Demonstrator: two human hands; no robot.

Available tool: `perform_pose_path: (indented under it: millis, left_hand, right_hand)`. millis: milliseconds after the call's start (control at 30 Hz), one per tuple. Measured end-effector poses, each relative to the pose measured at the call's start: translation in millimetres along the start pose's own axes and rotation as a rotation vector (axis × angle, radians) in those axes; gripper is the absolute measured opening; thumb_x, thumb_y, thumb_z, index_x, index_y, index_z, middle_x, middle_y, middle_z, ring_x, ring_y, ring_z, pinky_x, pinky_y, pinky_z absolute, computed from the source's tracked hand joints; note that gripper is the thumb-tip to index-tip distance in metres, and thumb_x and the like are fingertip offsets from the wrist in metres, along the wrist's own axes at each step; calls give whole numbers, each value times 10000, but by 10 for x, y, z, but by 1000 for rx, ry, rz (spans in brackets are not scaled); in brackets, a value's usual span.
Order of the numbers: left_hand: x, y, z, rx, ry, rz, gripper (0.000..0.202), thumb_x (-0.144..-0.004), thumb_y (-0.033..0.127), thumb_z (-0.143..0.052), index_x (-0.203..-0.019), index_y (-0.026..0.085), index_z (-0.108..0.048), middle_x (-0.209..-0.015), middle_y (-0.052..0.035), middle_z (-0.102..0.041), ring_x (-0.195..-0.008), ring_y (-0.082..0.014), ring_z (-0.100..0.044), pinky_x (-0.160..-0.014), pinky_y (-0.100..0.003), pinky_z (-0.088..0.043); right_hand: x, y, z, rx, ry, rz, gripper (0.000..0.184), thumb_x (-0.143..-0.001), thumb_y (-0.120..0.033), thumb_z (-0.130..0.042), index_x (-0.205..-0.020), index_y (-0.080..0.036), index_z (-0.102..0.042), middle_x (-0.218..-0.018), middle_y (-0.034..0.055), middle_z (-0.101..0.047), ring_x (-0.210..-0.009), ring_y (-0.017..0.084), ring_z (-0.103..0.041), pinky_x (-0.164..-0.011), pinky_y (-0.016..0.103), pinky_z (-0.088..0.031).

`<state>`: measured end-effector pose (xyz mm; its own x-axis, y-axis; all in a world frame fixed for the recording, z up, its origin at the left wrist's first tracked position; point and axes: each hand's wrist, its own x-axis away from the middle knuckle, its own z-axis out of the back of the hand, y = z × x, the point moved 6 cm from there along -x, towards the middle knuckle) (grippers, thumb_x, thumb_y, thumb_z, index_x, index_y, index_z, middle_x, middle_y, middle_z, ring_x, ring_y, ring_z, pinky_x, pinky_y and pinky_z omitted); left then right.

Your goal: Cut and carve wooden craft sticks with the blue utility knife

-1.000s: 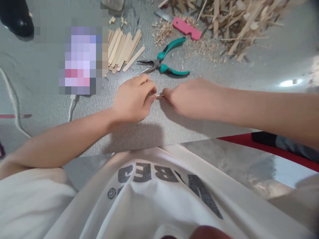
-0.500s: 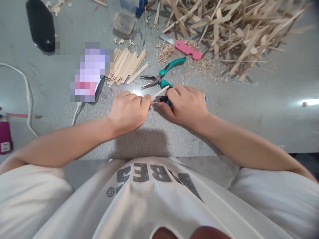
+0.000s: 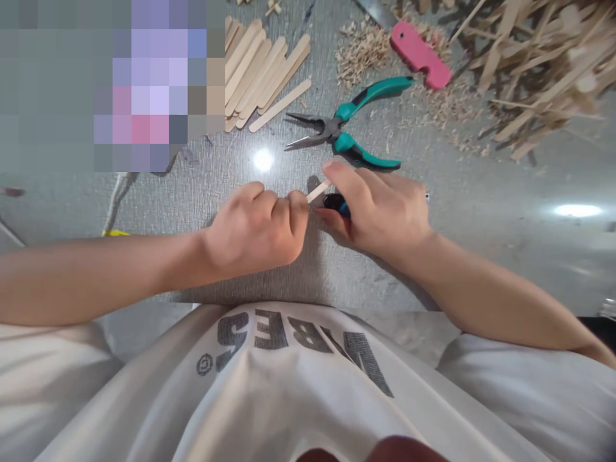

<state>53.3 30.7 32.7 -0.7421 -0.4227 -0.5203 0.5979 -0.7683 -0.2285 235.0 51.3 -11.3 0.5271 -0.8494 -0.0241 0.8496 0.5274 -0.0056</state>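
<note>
My left hand (image 3: 260,224) is closed in a fist around a pale wooden craft stick (image 3: 317,191), whose short end slants up to the right. Close beside it, my right hand (image 3: 380,199) wraps round a black-and-blue handled tool (image 3: 337,204), mostly covered by the fingers, so its kind is unclear. The right index fingertip meets the stick's end. Just beyond my hands, teal-handled needle-nose pliers (image 3: 332,128) lie with their jaws apart.
Flat craft sticks (image 3: 262,70) lie in a pile beyond my left hand. A pink folding knife (image 3: 419,54) rests by wood shavings (image 3: 363,54). Split stick pieces (image 3: 548,70) heap up at the far right. A white cable (image 3: 114,202) runs at the left, below a pixelated area.
The view has come closer to the table and tilted down. My right index finger has shifted onto the stick's end, and less of the tool's metal part shows between my hands.
</note>
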Motion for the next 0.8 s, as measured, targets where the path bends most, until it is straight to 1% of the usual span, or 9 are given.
perform_pose_path:
  millis: [133, 233, 333, 433, 500, 567, 700, 767, 800]
  left_hand:
    - [29, 2, -18, 80, 15, 37, 344, -1125, -31, -598, -917, 70, -852, -527, 29, -517, -500, -139, -507, -532, -336, -332]
    - [43, 7, -40, 99, 5, 70, 407, -1123, -47, -549, -851, 92, -817, -514, 37, -490, -483, -135, -495, -527, -334, -317]
    - [52, 11, -67, 147, -41, 101, 429, -1110, -41, -500, -858, 98, -819, -511, 24, -498, -474, -147, -515, -531, -353, -311]
    - [64, 10, -146, 249, -188, 143, 464, -1112, 3, -432, -901, 133, -823, -518, 0, -516, -494, -184, -551, -546, -374, -310]
    - [70, -2, -205, 308, -300, 176, 488, -1086, 12, -388, -874, 173, -798, -518, -13, -510, -509, -203, -562, -553, -377, -302]
    - [69, -44, -257, 350, -399, 225, 454, -1061, 47, -400, -842, 195, -769, -527, -31, -518, -523, -218, -569, -562, -382, -290]
    - [54, -165, -340, 417, -576, 313, 301, -1059, 211, -521, -882, 200, -765, -598, -69, -594, -563, -242, -587, -597, -391, -274]
    - [51, -224, -362, 420, -633, 353, 308, -1073, 267, -516, -900, 205, -763, -622, -84, -618, -566, -246, -572, -607, -396, -250]
    - [48, -249, -363, 413, -646, 372, 335, -1093, 290, -495, -910, 208, -764, -626, -88, -624, -565, -245, -562, -610, -397, -236]
  right_hand:
    - [-20, -72, 58, 95, -5, 39, 822, -1269, -659, -165, -1586, -195, -766, -888, 80, -750, -721, 220, -614, -639, 391, -241]
    - [-39, -95, 105, 126, -16, 58, 830, -1277, -630, -141, -1578, -207, -789, -855, 76, -742, -685, 215, -589, -629, 401, -190]
    - [-64, -78, 103, 81, -130, 34, 793, -1259, -651, -210, -1616, -205, -760, -893, 97, -761, -710, 226, -607, -633, 392, -187]
    - [-83, -66, 102, 13, -224, -16, 759, -1235, -666, -280, -1613, -191, -735, -936, 122, -776, -746, 250, -628, -640, 386, -220]
    - [-100, -76, 119, -12, -249, -42, 744, -1227, -669, -296, -1592, -188, -731, -944, 132, -782, -750, 261, -630, -644, 388, -236]
    - [-127, -94, 148, -22, -274, -71, 723, -1221, -651, -308, -1599, -192, -718, -962, 140, -797, -750, 267, -637, -653, 385, -253]
    - [-199, -117, 206, -42, -395, -127, 727, -1207, -615, -374, -1755, -198, -610, -1079, 161, -855, -773, 277, -685, -686, 375, -330]
    - [-222, -115, 214, -57, -458, -130, 762, -1214, -619, -386, -1832, -196, -524, -1156, 178, -874, -822, 299, -731, -710, 385, -371]
    - [-235, -105, 225, -79, -447, -134, 778, -1214, -635, -376, -1835, -187, -514, -1152, 180, -877, -834, 307, -745, -723, 388, -393]
